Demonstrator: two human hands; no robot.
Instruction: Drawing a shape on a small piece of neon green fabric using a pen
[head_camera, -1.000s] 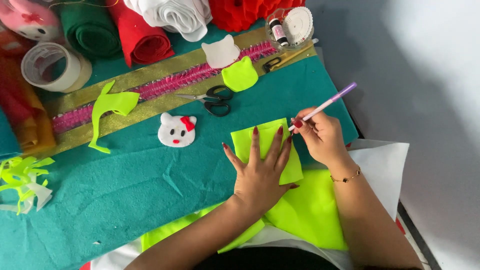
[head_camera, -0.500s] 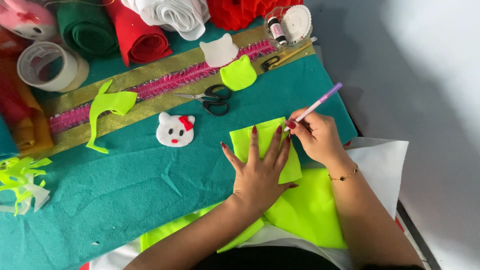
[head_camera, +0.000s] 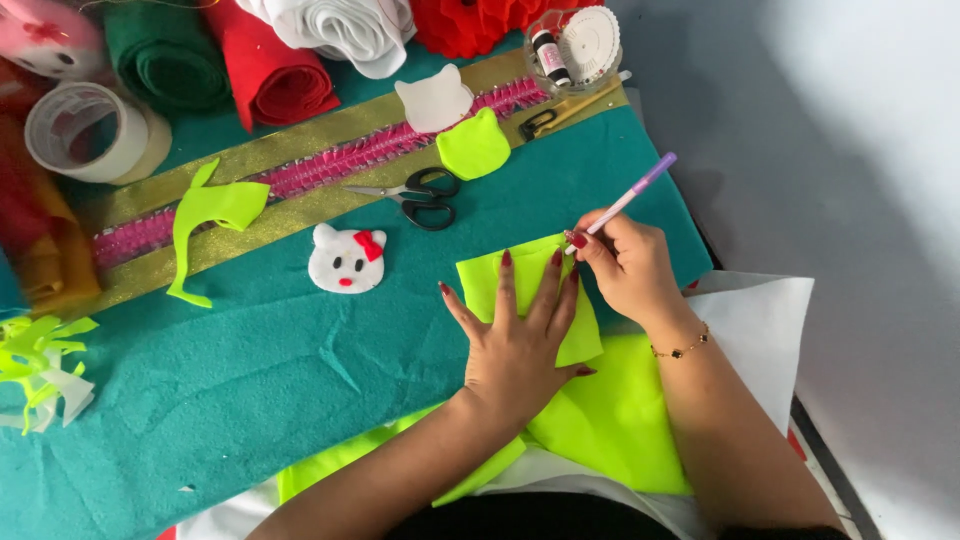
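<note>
My left hand lies flat, fingers spread wide, pressing a neon-yellow felt piece against the teal felt sheet that covers the surface. My right hand is closed around a purple pen, its tip meeting the felt piece's upper right edge, just beside my left fingertips. A larger neon-yellow felt sheet lies under the piece, toward me, over white felt. Beyond my hands rest black-handled scissors, a white cat-face cutout with a red bow, and two plain cat-head shapes, one white and one neon-yellow, on a gold and pink trim strip. Felt rolls and a tape roll line the far edge.
</note>
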